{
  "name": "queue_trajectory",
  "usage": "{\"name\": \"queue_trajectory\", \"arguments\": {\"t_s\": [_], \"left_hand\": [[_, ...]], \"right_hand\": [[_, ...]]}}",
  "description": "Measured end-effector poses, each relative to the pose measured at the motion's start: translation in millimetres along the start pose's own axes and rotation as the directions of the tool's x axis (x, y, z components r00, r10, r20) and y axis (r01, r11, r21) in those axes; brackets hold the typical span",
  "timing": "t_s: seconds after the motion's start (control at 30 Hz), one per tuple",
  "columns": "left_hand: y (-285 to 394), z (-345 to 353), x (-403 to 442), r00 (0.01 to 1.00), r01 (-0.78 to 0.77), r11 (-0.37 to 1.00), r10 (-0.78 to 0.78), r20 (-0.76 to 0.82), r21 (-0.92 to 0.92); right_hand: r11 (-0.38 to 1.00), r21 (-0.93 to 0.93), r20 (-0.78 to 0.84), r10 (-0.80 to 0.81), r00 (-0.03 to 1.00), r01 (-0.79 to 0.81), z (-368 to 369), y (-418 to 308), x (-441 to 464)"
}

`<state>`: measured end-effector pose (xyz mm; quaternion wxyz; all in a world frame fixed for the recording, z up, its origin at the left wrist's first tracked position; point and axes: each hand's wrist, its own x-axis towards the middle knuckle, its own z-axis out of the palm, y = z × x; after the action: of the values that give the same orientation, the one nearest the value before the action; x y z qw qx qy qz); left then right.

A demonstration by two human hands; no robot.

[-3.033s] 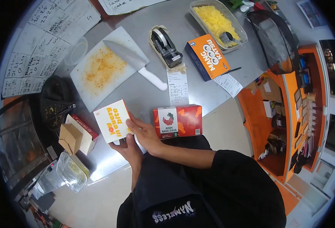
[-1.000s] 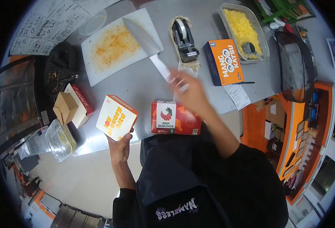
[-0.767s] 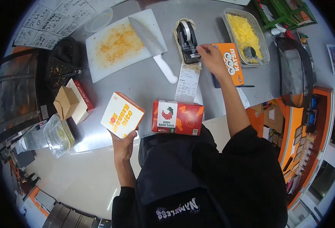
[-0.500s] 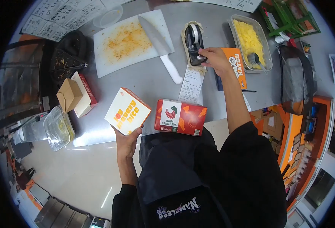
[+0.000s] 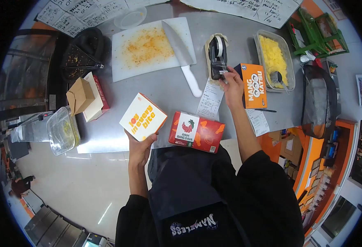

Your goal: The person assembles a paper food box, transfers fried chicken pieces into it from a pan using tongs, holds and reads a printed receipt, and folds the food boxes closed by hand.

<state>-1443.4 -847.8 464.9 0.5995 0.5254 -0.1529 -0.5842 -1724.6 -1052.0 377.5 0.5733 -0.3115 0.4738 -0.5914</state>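
My left hand grips a white box with orange edges and "joy in every bite" on its lid, holding it from below at the table's front edge. With finger and thumb pinched, my right hand is at the cutting end of a black tape dispenser, on the tape's end; the strip itself hardly shows. Between my hands, close to my apron, lies a red "Ayam Bang Dava" box. A printed receipt lies below the dispenser. An orange "Mangkatsu" box stands just right of my right hand.
A knife lies across a crumb-covered white cutting board. At the right are a tub of yellow food with a scoop, a second receipt and a pen. Opened cartons and a clear container sit left.
My right hand has drawn back slightly from the dispenser toward me, its fingers now at the cutting end. The left hand still holds the white box. The whole view has shifted a little.
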Motion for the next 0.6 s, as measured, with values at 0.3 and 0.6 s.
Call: {"name": "queue_trajectory", "arguments": {"t_s": [0.3, 0.6], "left_hand": [[-10.9, -16.9, 6.0, 0.997, 0.042, 0.999, -0.042, -0.071, 0.002], [-37.1, -37.2, 18.4, 0.985, 0.128, 0.987, -0.115, -0.127, 0.096]], "right_hand": [[0.945, -0.24, -0.056, -0.24, 0.969, 0.22, -18.4, 42.1, 3.0], [0.598, -0.719, 0.006, -0.505, 0.863, 0.355, -3.0, 28.1, 12.8]]}}
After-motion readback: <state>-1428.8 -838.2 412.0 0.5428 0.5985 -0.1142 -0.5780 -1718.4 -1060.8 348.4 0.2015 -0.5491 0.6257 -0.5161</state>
